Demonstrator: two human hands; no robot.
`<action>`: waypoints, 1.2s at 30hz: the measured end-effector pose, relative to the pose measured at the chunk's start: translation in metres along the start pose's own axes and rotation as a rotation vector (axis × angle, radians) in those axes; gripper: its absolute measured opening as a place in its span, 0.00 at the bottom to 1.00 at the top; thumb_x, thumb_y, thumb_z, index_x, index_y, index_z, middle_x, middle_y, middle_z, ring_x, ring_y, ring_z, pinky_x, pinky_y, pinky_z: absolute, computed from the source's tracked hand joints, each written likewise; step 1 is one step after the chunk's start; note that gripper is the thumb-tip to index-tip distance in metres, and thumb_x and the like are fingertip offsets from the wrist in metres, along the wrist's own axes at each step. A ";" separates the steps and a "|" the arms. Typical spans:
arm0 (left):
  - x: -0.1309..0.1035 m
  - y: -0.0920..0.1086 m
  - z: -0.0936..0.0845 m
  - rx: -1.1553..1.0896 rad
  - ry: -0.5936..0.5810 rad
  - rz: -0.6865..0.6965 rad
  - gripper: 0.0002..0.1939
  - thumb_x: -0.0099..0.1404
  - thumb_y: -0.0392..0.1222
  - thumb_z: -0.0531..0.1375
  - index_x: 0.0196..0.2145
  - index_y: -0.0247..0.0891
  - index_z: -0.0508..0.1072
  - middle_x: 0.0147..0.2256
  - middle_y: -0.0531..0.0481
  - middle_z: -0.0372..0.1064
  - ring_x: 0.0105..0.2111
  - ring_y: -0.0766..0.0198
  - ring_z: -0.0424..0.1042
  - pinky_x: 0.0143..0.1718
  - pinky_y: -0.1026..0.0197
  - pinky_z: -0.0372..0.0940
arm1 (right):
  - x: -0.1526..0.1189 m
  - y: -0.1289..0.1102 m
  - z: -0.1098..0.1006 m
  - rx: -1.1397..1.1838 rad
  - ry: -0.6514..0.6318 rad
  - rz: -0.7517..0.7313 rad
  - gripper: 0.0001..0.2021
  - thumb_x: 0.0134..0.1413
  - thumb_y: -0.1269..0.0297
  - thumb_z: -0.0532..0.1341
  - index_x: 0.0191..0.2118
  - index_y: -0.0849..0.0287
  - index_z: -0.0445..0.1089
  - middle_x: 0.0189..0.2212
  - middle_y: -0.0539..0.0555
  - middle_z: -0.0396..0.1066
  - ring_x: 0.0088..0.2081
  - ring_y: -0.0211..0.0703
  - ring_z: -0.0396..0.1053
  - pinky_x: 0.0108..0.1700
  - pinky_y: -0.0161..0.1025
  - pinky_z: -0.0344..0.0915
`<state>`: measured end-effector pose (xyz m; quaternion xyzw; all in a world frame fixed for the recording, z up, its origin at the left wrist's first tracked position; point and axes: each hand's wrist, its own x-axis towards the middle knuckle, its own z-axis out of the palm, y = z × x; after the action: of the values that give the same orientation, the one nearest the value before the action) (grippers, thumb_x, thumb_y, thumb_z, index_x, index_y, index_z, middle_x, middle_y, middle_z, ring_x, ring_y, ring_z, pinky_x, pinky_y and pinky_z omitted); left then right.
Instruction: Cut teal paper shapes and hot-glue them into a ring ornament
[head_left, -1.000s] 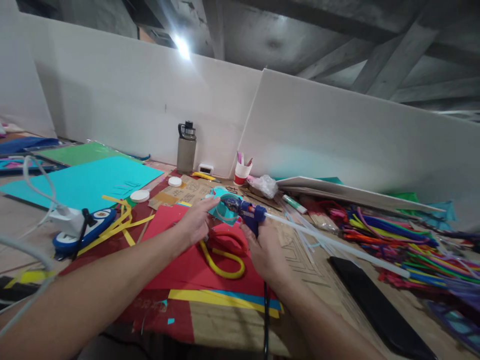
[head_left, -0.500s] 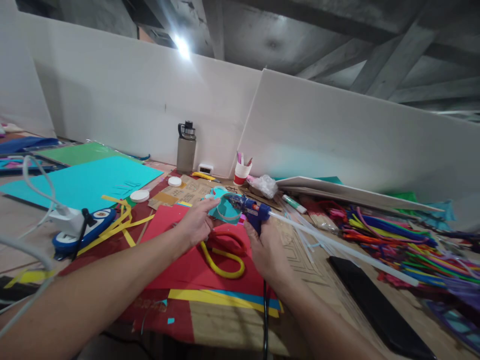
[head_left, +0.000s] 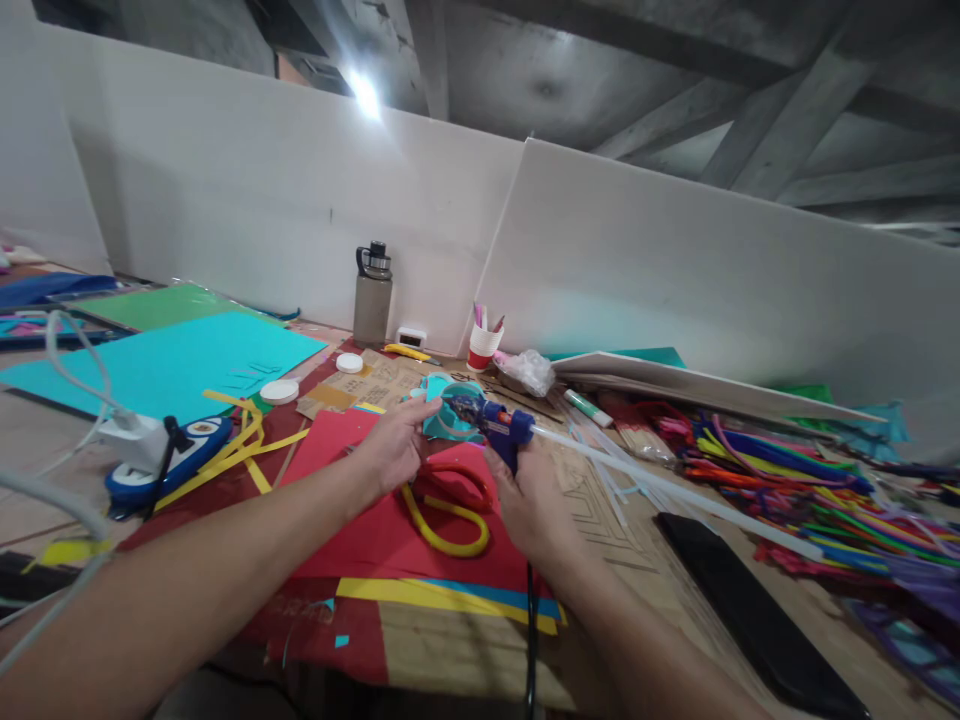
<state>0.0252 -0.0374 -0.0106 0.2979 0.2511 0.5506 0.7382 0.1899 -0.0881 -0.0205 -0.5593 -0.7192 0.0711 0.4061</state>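
My right hand (head_left: pixel 534 495) is closed around the handle of a blue hot glue gun (head_left: pixel 510 428), whose nozzle points left. A long clear glue stick (head_left: pixel 660 480) sticks out of its back end. Just past the nozzle is a light-blue paper piece (head_left: pixel 459 400) with a curled, ring-like shape. At its left edge my left hand (head_left: pixel 397 445) pinches it between thumb and forefinger. Below both hands lie scissors with red and yellow handles (head_left: pixel 457 548), on a stack of red paper (head_left: pixel 352 540).
A grey bottle (head_left: pixel 373 305) and a paper cup of pens (head_left: pixel 484 345) stand by the white boards. Right lie a black phone-like slab (head_left: pixel 750 610) and colourful pipe cleaners (head_left: pixel 795 480). Left are yellow strips (head_left: pixel 240 450), a power strip (head_left: pixel 195 450) and blue sheets (head_left: pixel 172 360).
The glue gun has shifted slightly left, its nozzle now over the light-blue paper piece. That piece has turned a little in my left hand's grip.
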 end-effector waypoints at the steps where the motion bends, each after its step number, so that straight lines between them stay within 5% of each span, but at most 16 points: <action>1: 0.001 0.000 -0.001 -0.001 0.002 -0.006 0.07 0.60 0.31 0.57 0.38 0.29 0.72 0.33 0.44 0.75 0.29 0.62 0.75 0.36 0.54 0.72 | 0.000 0.000 0.000 -0.011 -0.001 -0.013 0.18 0.59 0.61 0.51 0.53 0.61 0.61 0.43 0.60 0.71 0.42 0.50 0.69 0.42 0.44 0.64; 25: -0.003 -0.002 -0.001 -0.004 -0.136 0.015 0.08 0.58 0.30 0.58 0.38 0.32 0.70 0.33 0.45 0.74 0.31 0.62 0.75 0.39 0.53 0.71 | 0.001 0.002 -0.001 0.031 0.069 0.000 0.18 0.60 0.59 0.49 0.50 0.64 0.62 0.40 0.62 0.71 0.41 0.53 0.69 0.42 0.47 0.64; 30: 0.000 0.001 -0.004 -0.008 -0.064 -0.005 0.09 0.54 0.24 0.57 0.33 0.31 0.71 0.30 0.46 0.75 0.28 0.64 0.75 0.32 0.64 0.71 | 0.001 0.002 0.000 0.020 0.004 -0.018 0.19 0.59 0.59 0.49 0.51 0.63 0.62 0.41 0.61 0.71 0.41 0.52 0.69 0.43 0.46 0.63; 36: 0.007 0.002 -0.005 -0.044 -0.015 -0.050 0.08 0.61 0.33 0.55 0.35 0.29 0.73 0.29 0.44 0.75 0.26 0.63 0.75 0.32 0.61 0.72 | 0.000 -0.001 0.001 -0.014 -0.032 0.034 0.18 0.58 0.60 0.51 0.51 0.62 0.63 0.37 0.59 0.72 0.36 0.49 0.69 0.38 0.44 0.64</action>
<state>0.0223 -0.0297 -0.0129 0.2794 0.2407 0.5352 0.7600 0.1884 -0.0881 -0.0202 -0.5730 -0.7165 0.0819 0.3893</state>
